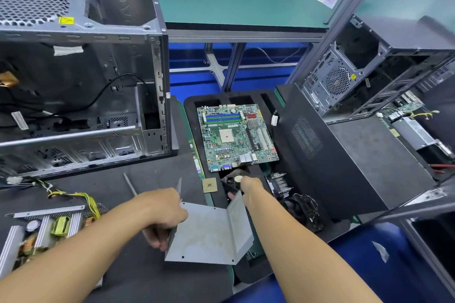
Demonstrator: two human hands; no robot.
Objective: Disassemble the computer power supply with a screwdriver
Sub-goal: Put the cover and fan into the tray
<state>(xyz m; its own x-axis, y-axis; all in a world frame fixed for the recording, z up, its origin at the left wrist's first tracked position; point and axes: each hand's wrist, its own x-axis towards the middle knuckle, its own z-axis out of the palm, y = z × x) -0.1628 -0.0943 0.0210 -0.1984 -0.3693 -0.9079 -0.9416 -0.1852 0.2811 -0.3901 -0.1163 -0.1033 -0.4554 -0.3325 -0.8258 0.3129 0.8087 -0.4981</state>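
Note:
The power supply's grey U-shaped metal cover (209,236) is held just above the dark mat, its inside facing up. My left hand (165,214) grips its left wall and my right hand (248,190) grips the top of its right wall. A round cream cap (237,178) shows just beyond my right knuckles; I cannot tell whether that hand holds it. The bared power supply board (46,233), with heat sinks and yellow wires, lies at the lower left. A thin metal rod (130,184) lies on the mat, its near end hidden behind my left hand.
An open computer case (86,81) stands at the left. A motherboard (236,138) lies on a black tray (189,110), with a CPU chip (209,185), a heat sink (279,182) and a fan (304,211) near it. A black side panel (344,155) and another case (369,69) crowd the right.

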